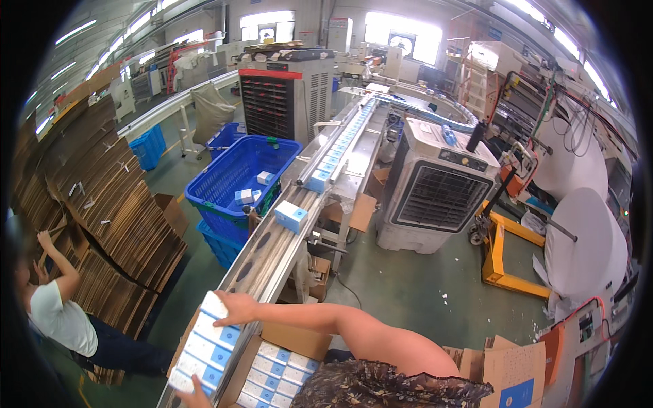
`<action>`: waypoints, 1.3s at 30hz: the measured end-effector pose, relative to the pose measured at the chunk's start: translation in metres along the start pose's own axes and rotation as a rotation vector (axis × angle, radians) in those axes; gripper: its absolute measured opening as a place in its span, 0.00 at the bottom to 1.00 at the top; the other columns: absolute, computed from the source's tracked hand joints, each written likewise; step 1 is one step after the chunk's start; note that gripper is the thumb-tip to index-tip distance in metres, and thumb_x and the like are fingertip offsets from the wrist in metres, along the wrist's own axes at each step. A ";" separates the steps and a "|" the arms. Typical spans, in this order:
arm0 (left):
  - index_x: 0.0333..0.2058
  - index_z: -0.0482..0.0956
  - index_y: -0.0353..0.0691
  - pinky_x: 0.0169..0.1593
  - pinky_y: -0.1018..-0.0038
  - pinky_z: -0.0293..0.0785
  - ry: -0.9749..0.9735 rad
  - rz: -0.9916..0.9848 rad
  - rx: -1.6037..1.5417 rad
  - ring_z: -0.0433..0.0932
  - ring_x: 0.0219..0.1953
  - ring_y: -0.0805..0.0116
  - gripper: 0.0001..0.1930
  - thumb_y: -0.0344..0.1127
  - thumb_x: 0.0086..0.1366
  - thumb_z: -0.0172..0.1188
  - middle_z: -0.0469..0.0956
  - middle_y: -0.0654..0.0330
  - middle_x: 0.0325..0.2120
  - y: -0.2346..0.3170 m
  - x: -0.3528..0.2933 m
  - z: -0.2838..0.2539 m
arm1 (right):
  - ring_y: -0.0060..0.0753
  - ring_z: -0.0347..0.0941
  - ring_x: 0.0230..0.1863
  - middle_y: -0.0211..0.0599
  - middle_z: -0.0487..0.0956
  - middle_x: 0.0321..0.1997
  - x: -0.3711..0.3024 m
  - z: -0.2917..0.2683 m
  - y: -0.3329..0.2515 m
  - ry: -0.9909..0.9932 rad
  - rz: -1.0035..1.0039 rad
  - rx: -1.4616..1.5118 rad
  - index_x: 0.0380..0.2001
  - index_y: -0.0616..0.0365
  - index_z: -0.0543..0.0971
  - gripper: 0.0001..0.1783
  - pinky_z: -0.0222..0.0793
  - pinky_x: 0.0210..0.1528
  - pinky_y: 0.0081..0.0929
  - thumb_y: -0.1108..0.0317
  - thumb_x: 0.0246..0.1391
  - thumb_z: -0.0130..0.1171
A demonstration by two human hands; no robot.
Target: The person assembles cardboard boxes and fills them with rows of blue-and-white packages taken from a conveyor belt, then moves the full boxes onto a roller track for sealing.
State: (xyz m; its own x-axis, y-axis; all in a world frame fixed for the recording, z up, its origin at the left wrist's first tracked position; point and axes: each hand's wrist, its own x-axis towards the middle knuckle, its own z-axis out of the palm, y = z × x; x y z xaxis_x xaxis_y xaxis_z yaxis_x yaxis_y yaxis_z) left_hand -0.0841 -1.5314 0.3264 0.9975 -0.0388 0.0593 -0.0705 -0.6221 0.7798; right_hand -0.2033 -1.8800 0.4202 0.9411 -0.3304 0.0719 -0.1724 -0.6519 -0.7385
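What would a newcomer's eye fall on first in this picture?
At lower left, the right hand and left hand touch opposite ends of a row of white-and-blue rectangular boxes. Above, a deep-blue plastic basket stands left of the long metal conveyor. Tall brown cardboard stacks rise at far left.

We see a long conveyor (pixel 261 257) with metal side rails running away from us, bearing a row of white-and-blue boxes (pixel 205 348) at its near end, a separate blue-and-white block (pixel 291 216) farther along, and beyond that a narrow line of similar boxes (pixel 345 144).
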 end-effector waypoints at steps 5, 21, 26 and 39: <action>0.62 0.53 0.24 0.57 0.58 0.67 0.036 -0.074 0.280 0.72 0.51 0.39 0.53 0.61 0.54 0.67 0.71 0.35 0.51 0.088 -0.132 -0.122 | 0.61 0.69 0.57 0.62 0.69 0.58 -0.079 -0.023 -0.084 0.089 -0.227 0.088 0.66 0.66 0.54 0.54 0.67 0.58 0.43 0.42 0.46 0.66; 0.44 0.74 0.36 0.46 0.61 0.74 -0.841 0.059 0.712 0.78 0.41 0.46 0.27 0.54 0.56 0.63 0.78 0.44 0.39 -0.097 -0.194 -0.029 | 0.55 0.78 0.41 0.51 0.82 0.39 -0.187 0.136 0.103 -0.719 -0.034 -0.319 0.39 0.61 0.80 0.24 0.74 0.44 0.47 0.49 0.54 0.56; 0.39 0.80 0.40 0.43 0.61 0.77 -1.022 0.079 0.831 0.80 0.37 0.49 0.21 0.52 0.56 0.62 0.81 0.46 0.35 -0.116 -0.191 -0.012 | 0.56 0.77 0.40 0.53 0.81 0.37 -0.177 0.152 0.122 -1.063 -0.163 -0.253 0.34 0.63 0.82 0.24 0.72 0.44 0.45 0.49 0.56 0.54; 0.48 0.74 0.35 0.59 0.57 0.62 -0.272 0.476 0.160 0.67 0.54 0.45 0.19 0.32 0.57 0.62 0.71 0.46 0.50 0.151 -0.119 0.109 | 0.41 0.78 0.40 0.44 0.80 0.39 -0.009 -0.163 0.241 0.614 0.034 0.006 0.44 0.59 0.79 0.12 0.72 0.44 0.34 0.69 0.58 0.57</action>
State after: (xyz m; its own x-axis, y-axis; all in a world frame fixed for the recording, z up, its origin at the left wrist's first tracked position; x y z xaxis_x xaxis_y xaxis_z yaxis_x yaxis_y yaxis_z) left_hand -0.2125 -1.7063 0.3692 0.8230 -0.5309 0.2020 -0.5323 -0.5967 0.6006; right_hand -0.3009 -2.1457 0.3512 0.5956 -0.6846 0.4203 -0.1960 -0.6312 -0.7504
